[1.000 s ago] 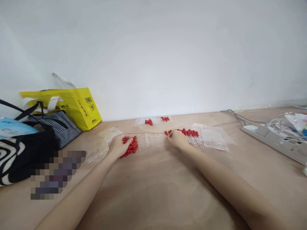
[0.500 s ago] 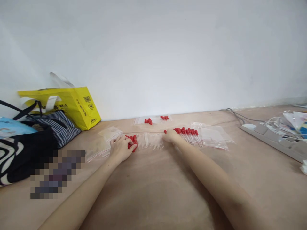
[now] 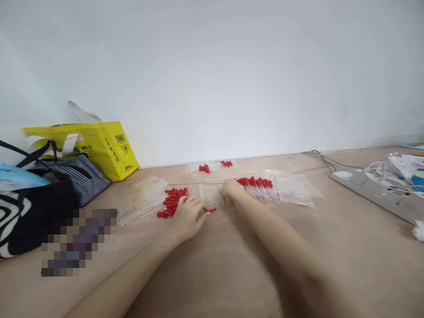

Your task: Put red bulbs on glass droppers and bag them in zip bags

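My left hand (image 3: pixel 188 217) pinches a small red dropper bulb (image 3: pixel 210 210) between thumb and finger, just above the table. Left of it lies a loose pile of similar red bulbs (image 3: pixel 171 201). Thin clear dropper tubes (image 3: pixel 205 193) lie side by side in a row between my hands. At the right end of that row my right hand (image 3: pixel 232 189) is closed, its fingers curled over the tubes; what it grips is hidden behind the hand. Droppers with red bulbs fitted (image 3: pixel 260 183) lie fanned out just to its right.
Clear plastic bags (image 3: pixel 296 187) lie at the right, more bags (image 3: pixel 150 187) at the left. A bag with red-ended pieces (image 3: pixel 212 167) lies near the wall. A yellow bag (image 3: pixel 112 150) and a black bag (image 3: pixel 39 203) stand left; a power strip (image 3: pixel 374 194) lies right.
My left hand has moved right and nearer, off the pile of bulbs, and now carries one red bulb. My right hand has shifted slightly left over the tubes.
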The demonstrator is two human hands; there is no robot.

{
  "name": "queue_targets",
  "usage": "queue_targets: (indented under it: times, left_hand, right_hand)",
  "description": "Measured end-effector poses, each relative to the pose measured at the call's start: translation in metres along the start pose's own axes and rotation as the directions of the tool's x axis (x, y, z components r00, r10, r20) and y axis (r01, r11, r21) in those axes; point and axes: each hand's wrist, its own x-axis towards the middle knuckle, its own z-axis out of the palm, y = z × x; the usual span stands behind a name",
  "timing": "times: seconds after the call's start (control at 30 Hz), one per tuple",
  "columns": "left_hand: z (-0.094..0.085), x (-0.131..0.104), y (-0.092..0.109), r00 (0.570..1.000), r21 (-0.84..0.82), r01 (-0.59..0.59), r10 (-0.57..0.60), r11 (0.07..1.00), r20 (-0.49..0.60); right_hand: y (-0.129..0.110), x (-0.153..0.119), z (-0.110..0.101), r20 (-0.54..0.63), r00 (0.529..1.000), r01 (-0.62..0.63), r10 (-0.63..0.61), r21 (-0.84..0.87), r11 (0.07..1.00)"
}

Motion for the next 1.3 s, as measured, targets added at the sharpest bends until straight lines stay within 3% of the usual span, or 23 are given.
queue_targets:
  times: [0.1,0.23,0.43,0.5,0.6,0.67,0.87,1.0,1.13,1.3]
  left_hand:
    - [0.01,-0.008,0.016,0.997,-0.053,-0.066,0.068,0.996,0.037]
    - [0.017,-0.013,0.021,0.999,-0.139,-0.051,0.053,0.989,0.012]
    - [0.026,-0.011,0.022,0.996,-0.218,-0.083,0.085,0.972,-0.003]
    - [0.029,-0.01,0.023,0.998,-0.233,-0.07,0.069,0.97,-0.013]
    - [0.029,-0.009,0.024,0.999,-0.233,-0.045,0.04,0.971,-0.029]
    - [0.028,-0.009,0.025,0.999,-0.219,-0.027,0.018,0.975,-0.04]
    - [0.027,-0.012,0.025,0.998,-0.206,0.007,-0.021,0.979,-0.067]
    - [0.03,-0.012,0.024,0.996,-0.205,-0.013,-0.006,0.979,-0.091]
    - [0.028,-0.013,0.025,0.993,-0.206,-0.015,-0.01,0.978,-0.119]
    - [0.027,-0.014,0.024,0.988,-0.211,-0.01,-0.023,0.977,-0.155]
  right_hand:
    - [-0.002,-0.011,-0.005,0.005,1.0,-0.011,0.011,-0.03,0.999]
    - [0.008,-0.026,-0.018,-0.006,1.0,0.026,-0.026,-0.059,0.998]
    - [0.039,-0.07,-0.04,-0.053,0.986,0.152,-0.159,-0.11,0.982]
    - [0.049,-0.086,-0.041,-0.123,0.963,0.207,-0.241,-0.24,0.948]
    - [0.06,-0.104,-0.034,-0.165,0.902,0.286,-0.398,-0.462,0.84]
    - [0.065,-0.108,-0.026,-0.15,0.842,0.378,-0.518,-0.52,0.766]
    - [0.074,-0.102,0.008,-0.172,0.589,0.706,-0.79,-0.368,0.606]
    - [0.076,-0.099,0.022,-0.277,0.433,0.784,-0.858,-0.355,0.51]
    - [0.077,-0.101,0.025,-0.314,0.388,0.803,-0.867,-0.348,0.485]
    - [0.078,-0.101,0.024,-0.355,0.406,0.786,-0.842,-0.334,0.52]
